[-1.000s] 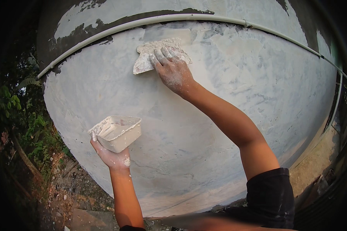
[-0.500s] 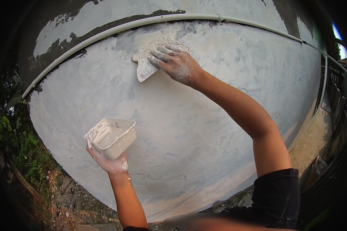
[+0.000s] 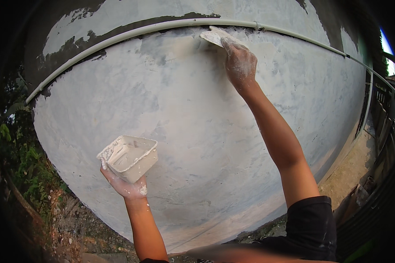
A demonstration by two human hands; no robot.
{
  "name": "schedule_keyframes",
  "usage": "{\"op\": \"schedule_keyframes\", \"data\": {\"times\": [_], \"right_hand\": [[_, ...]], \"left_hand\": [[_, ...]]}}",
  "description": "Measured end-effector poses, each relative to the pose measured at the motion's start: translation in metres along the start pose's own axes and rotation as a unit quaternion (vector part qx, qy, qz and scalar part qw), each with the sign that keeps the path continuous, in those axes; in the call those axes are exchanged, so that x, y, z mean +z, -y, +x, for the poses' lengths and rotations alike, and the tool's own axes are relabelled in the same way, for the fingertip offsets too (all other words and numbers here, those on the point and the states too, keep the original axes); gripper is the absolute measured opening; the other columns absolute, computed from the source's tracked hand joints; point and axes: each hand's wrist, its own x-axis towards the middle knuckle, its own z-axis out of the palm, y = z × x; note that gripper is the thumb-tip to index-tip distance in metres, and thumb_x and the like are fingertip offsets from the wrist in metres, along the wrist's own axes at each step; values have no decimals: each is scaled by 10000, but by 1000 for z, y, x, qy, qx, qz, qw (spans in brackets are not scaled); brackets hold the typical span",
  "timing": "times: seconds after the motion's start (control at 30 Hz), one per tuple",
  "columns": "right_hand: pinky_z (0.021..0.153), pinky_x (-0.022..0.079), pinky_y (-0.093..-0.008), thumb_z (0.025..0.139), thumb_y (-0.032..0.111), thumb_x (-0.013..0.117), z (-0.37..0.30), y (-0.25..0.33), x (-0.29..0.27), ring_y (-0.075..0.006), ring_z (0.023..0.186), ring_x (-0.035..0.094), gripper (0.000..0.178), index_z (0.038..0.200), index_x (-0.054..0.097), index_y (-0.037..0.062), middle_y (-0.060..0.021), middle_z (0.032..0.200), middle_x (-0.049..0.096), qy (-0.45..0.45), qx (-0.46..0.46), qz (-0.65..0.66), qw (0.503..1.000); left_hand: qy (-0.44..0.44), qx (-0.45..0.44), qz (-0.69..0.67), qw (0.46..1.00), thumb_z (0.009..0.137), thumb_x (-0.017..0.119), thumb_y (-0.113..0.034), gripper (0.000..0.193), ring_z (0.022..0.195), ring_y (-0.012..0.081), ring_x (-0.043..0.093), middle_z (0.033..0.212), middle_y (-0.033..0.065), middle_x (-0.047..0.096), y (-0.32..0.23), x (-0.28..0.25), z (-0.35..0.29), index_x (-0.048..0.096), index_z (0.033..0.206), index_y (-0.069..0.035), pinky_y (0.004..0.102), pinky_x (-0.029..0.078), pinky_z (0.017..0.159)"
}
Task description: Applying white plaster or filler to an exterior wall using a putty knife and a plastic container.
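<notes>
Upright on my left hand (image 3: 125, 185) rests a whitish rectangular plastic tub (image 3: 140, 164), its rim crusted with putty and some pale putty inside. My fingers curl around its underside and left side; the palm is smeared white. High up, my right hand (image 3: 242, 65) is closed on a flat putty scraper (image 3: 213, 37) coated in white putty. The scraper is against the wall (image 3: 184, 118), just under the pipe. The wall has a patchy white and grey skim coat. My right fingers are dusted white and partly hidden behind the hand.
A white pipe (image 3: 140, 31) runs across the wall, with bare dark grey patches (image 3: 35, 57) above it. Green plants (image 3: 33, 166) grow at the left, over rough ground (image 3: 79, 228). A path (image 3: 349, 164) and a dark fence (image 3: 382, 114) lie along the right.
My right hand has swept the scraper up and to the right, turning it edge-on. The thick putty seen beneath the pipe is now spread thin. My left hand and the tub have barely shifted.
</notes>
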Motion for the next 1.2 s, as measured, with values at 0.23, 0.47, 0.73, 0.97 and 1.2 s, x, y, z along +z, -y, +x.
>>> {"op": "schedule_keyframes", "data": {"times": [0.23,0.47,0.73,0.97,1.2], "right_hand": [[723,568,-373,787,76,629,-16,121,12,-246,944,672,313,1097,662,61,-94,1037,681,68,-225,111,966],[899,542,-361,798,26,606,9,22,8,-251,1113,626,353,1143,656,83,-87,1180,660,-60,-214,7,975],[930,520,-442,781,-37,566,-11,-46,11,-355,1159,596,478,1246,609,63,-153,1228,637,44,-32,73,996],[985,493,-405,831,14,541,-41,27,-18,-318,1149,607,404,1227,610,47,-156,1170,659,106,-215,80,968],[744,561,-427,860,-16,541,-5,-84,-15,-361,887,669,338,1149,673,98,-159,1050,687,28,28,9,999]], "left_hand": [[45,23,-4,999,990,414,-465,465,1151,269,578,1250,85,594,-11,-23,10,561,1247,-106,465,495,975],[27,19,-29,999,988,422,-464,474,1168,285,566,1266,92,586,-6,-14,10,550,1265,-101,479,483,989],[-13,-9,-11,1000,987,407,-473,475,1154,278,564,1266,86,578,16,-1,15,546,1267,-115,483,470,1002],[7,-21,-1,1000,989,404,-457,454,1161,257,560,1250,73,583,27,-11,19,549,1254,-118,450,478,990],[31,-15,-31,999,990,411,-450,457,1169,270,558,1260,80,577,15,-10,14,541,1267,-112,456,482,995]]}}
